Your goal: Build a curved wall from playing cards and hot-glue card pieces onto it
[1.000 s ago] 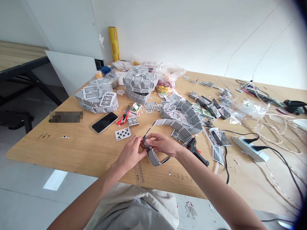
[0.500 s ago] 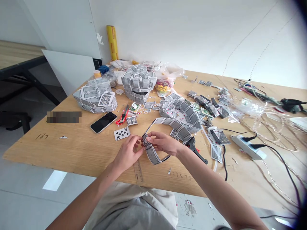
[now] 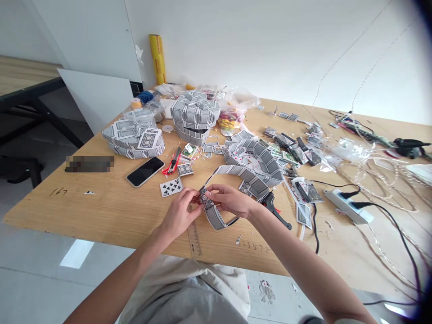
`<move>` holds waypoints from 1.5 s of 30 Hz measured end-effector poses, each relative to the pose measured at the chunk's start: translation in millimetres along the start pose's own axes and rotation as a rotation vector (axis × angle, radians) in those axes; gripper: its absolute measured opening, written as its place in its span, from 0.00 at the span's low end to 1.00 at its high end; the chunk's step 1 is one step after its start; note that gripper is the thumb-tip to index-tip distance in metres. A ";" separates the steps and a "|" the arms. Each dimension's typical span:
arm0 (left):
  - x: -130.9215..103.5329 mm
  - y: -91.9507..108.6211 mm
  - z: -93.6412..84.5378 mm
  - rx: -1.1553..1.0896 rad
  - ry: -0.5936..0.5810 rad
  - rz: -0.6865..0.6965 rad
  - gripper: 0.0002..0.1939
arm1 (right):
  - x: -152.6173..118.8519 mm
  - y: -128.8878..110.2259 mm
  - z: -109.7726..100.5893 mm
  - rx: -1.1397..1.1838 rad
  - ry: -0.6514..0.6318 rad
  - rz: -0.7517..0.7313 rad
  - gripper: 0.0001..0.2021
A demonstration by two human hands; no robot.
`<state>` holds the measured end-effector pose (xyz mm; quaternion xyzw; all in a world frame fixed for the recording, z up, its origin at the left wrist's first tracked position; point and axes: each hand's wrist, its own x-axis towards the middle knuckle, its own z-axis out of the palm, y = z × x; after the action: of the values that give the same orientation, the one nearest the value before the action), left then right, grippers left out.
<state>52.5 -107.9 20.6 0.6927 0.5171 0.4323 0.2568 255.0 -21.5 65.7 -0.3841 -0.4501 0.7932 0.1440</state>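
Fingers [image 3: 191,194] of the left hand [image 3: 179,210] and right hand [image 3: 232,198] pinch the card strip [image 3: 214,217] between them, its long loop lying off to the right.

The 2 bare forearms [image 3: 135,265] converge toward the fingers [image 3: 191,195], wrists [image 3: 158,238] behind them. The left hand [image 3: 178,213] pinches, fingers bent; the right hand [image 3: 233,200] curls just beside those fingers, thumb [image 3: 212,195] toward them.

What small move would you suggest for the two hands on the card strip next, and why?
I would probably press the dark-patterned card piece flat against the card strip: the left hand and right hand both pinch there, and the strip bends away on either side, so that spot may need firming.
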 end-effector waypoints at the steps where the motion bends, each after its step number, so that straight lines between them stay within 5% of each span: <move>1: -0.2 0.5 0.4 -0.022 0.005 -0.009 0.09 | -0.5 -0.6 0.6 0.002 -0.001 -0.002 0.27; 10: -3.7 8.3 5.4 -0.280 0.015 -0.266 0.13 | -11.3 -7.8 10.9 -0.204 0.104 -0.083 0.30; 15: -2.9 15.2 12.1 -0.448 0.061 -0.342 0.13 | -18.0 -8.1 17.6 -0.602 0.224 -0.295 0.22; 20: -1.5 22.8 20.6 -0.556 0.190 -0.355 0.15 | -33.2 -10.1 32.6 -0.761 0.354 -0.443 0.16; 24: -1.1 28.5 25.2 -0.619 0.249 -0.363 0.16 | -47.2 -21.6 36.7 -1.086 0.276 -0.559 0.20; 29: -1.3 31.9 33.4 -0.685 0.297 -0.360 0.16 | -51.0 -41.8 29.8 -1.391 0.165 -0.513 0.18; 38: -1.1 40.3 47.1 -0.911 0.418 -0.306 0.23 | -55.8 -63.7 30.9 -1.451 0.126 -0.483 0.15; 45: -1.6 40.8 47.4 -0.907 0.400 -0.321 0.22 | -60.9 -65.6 31.1 -1.432 0.131 -0.476 0.16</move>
<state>113.5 -118.6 29.3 0.3275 0.4167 0.6919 0.4902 264.7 -38.9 158.3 -0.3225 -0.9166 0.2302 0.0533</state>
